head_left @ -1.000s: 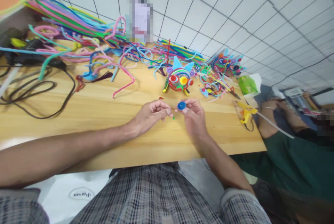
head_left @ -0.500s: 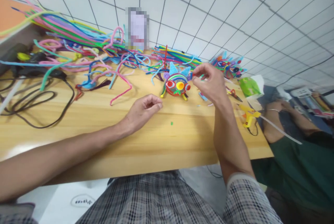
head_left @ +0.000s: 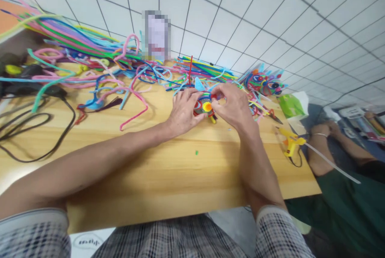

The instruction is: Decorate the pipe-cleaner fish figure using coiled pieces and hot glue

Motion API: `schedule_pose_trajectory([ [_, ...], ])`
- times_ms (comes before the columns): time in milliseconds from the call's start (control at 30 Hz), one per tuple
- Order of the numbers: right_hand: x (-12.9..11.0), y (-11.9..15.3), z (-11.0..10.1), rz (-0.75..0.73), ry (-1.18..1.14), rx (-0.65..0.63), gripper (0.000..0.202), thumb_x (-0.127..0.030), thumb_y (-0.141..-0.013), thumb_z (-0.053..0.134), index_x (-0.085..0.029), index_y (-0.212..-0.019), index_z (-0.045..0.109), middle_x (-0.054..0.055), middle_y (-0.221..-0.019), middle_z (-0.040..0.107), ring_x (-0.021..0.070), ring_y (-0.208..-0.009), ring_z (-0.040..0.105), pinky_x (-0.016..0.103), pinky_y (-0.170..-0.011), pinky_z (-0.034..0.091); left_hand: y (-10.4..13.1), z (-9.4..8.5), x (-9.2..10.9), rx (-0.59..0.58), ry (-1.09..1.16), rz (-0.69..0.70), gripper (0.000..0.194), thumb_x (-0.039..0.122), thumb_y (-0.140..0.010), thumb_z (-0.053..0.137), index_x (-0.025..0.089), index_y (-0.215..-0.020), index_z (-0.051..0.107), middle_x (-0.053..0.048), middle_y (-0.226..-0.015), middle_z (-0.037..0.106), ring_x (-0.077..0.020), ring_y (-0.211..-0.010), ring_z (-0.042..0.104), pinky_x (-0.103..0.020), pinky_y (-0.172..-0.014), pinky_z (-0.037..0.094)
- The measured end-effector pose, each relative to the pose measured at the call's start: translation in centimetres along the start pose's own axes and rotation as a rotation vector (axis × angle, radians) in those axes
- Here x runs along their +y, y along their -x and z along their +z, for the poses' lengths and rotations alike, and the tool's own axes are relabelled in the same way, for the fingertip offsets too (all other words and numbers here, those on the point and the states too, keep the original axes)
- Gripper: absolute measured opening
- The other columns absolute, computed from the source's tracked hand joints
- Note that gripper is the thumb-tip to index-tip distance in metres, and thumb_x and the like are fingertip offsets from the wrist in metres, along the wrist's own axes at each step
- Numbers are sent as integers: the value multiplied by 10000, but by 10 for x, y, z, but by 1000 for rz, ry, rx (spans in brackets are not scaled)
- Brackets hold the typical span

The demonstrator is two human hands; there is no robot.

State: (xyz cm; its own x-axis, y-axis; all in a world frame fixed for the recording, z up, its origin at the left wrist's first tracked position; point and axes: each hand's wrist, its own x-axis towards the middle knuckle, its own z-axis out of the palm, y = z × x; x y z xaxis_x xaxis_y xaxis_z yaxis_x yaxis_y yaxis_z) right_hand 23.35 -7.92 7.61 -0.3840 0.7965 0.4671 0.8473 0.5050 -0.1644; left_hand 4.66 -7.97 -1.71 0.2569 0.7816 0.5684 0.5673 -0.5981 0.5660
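A colourful pipe-cleaner animal head (head_left: 207, 107) with a yellow nose, red-ringed eyes and a pale blue ear faces me on the wooden table. Wrapped against its left side is my left hand (head_left: 183, 111), fingers over the top and thumb low at the front. My right hand (head_left: 233, 105) closes in a pinch at the upper right side of the head. Whatever lies between those fingertips is too covered to make out. Both hands hide much of the head's sides.
Bundles of pipe cleaners (head_left: 207, 69) and loose bent pieces lie along the back. Two similar finished heads (head_left: 264, 81) stand at the back right. A yellow glue gun (head_left: 291, 142) is near the right edge, scissors (head_left: 275, 117) behind it. Another person's arm (head_left: 320, 150) is at right.
My left hand has moved up and right from the bare table onto the animal head. My right hand has come in leftward against the head's right side. The view has shifted slightly.
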Motion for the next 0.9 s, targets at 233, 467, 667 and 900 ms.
schedule_pose_trajectory([
  [233,1,1,1,-17,26,-40,165,-155,-845,635,-255,-956,703,65,-972,766,274,-923,690,412,-871,516,4,6,-6,2,3,53,610,383,-936,806,235,-1475,561,-139,-1471,622,-351,-1358,538,-527,-1141,406],
  [467,2,3,5,-34,32,-41,171,-158,-881,639,-249,-996,725,88,-1007,768,289,-969,688,428,-902,519,4,7,-7,-8,16,48,591,387,-936,805,246,-1461,573,-136,-1473,619,-355,-1350,540,-539,-1145,408],
  [667,4,3,5,-37,-2,-51,172,-149,-890,649,-263,-987,732,83,-1010,767,297,-981,686,444,-906,528,5,6,-7,-20,25,45,595,358,-928,809,243,-1460,568,-141,-1478,617,-355,-1337,551,-542,-1145,404],
  [900,6,3,8,-25,-55,-53,170,-151,-901,652,-269,-988,739,75,-1029,779,288,-984,691,447,-936,532,4,6,-9,-26,47,63,600,360,-935,803,249,-1472,561,-133,-1472,612,-348,-1349,545,-536,-1149,408],
])
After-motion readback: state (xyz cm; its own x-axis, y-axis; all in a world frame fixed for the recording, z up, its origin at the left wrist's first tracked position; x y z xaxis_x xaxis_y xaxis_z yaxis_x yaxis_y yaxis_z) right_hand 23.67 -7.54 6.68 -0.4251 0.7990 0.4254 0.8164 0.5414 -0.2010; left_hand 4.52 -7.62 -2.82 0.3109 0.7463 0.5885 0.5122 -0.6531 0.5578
